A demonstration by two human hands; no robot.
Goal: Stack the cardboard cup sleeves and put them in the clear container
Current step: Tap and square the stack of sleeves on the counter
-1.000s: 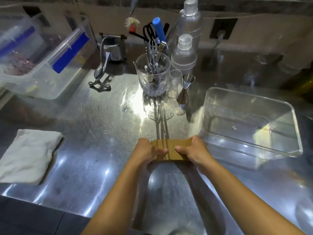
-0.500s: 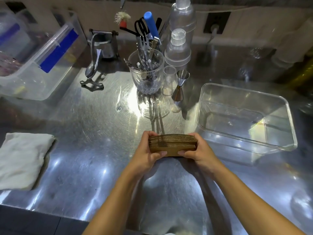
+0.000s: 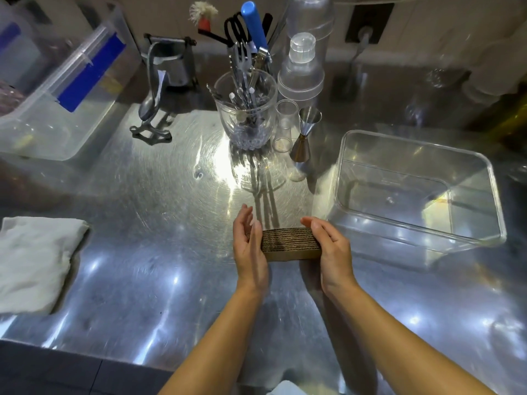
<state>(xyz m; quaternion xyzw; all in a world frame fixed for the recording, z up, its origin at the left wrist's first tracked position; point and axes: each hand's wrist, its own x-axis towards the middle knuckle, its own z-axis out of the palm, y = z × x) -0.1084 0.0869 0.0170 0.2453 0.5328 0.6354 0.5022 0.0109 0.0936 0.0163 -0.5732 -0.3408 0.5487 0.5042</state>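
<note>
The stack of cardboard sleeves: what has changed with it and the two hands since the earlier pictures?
The stack of sleeves was turned from flat up onto its edge. The left hand and right hand first gripped it with curled fingers; now both are opened flat against its ends, squaring it. The clear container is still empty, and the white cloth has not moved.

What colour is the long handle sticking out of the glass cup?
Bright blue: the blue plastic handle stands in the clear glass utensil cup, seen in the head view.

Brown ribbed sleeves (image 3: 289, 243); white cloth (image 3: 34, 260); blue-handled tool (image 3: 253, 24)
</note>
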